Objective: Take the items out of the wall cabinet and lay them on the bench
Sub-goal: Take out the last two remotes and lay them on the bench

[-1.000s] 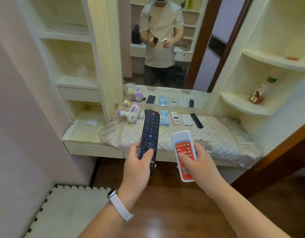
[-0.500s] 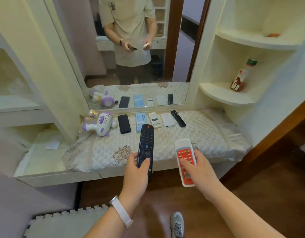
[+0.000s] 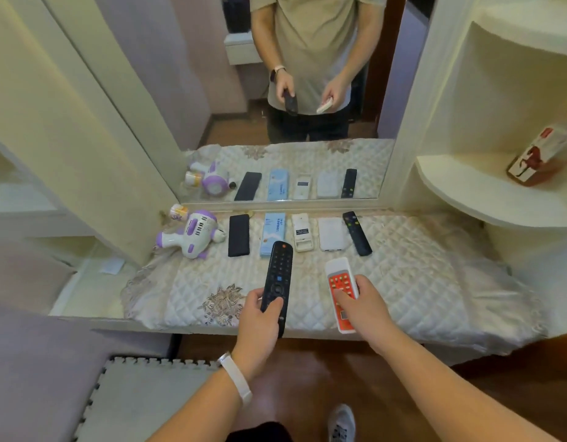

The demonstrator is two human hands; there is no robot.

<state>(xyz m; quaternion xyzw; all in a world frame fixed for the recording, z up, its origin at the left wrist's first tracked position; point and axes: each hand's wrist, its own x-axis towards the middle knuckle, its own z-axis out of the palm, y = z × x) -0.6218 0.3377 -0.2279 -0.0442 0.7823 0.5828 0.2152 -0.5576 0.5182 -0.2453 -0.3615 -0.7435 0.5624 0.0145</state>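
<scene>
Placement step: both remotes are in the air over the front strip of the quilted cream-covered desk (image 3: 419, 275), not yet set down. Left hand (image 3: 258, 317) wraps the lower half of the long black plastic remote with orange power button (image 3: 278, 275), thumb on the keys. Right hand (image 3: 365, 309) wraps the white plastic remote with red-orange keypad (image 3: 339, 279), thumb on the pad.

To do it well: lower both flat, keys up, parallel to the back row. Uncurl the fingers only once the bodies rest on the cloth. Push them forward first (their near ends look to hang past the desk's front edge, so a release here would likely tip them off). Cloth is soft and wrinkled, so no tossing.

Obstacles: the black remote's tip sits at the near end of the light blue cardboard box (image 3: 272, 232); cannot tell if they touch. Keep a gap.

Same row, along the mirror (image 3: 212, 90):
- purple-and-white plastic toy (image 3: 193, 236)
- flat black rectangular case (image 3: 238, 235)
- white remote with open battery bay (image 3: 302, 232)
- flat white power bank (image 3: 331, 234)
- small black remote with coloured buttons (image 3: 356, 232)

Free cloth lies right of the white remote. A bottle with red label (image 3: 543, 154) sits on the curved cream corner shelf (image 3: 467, 193), well apart from the hands; it may still be one to fetch.
</scene>
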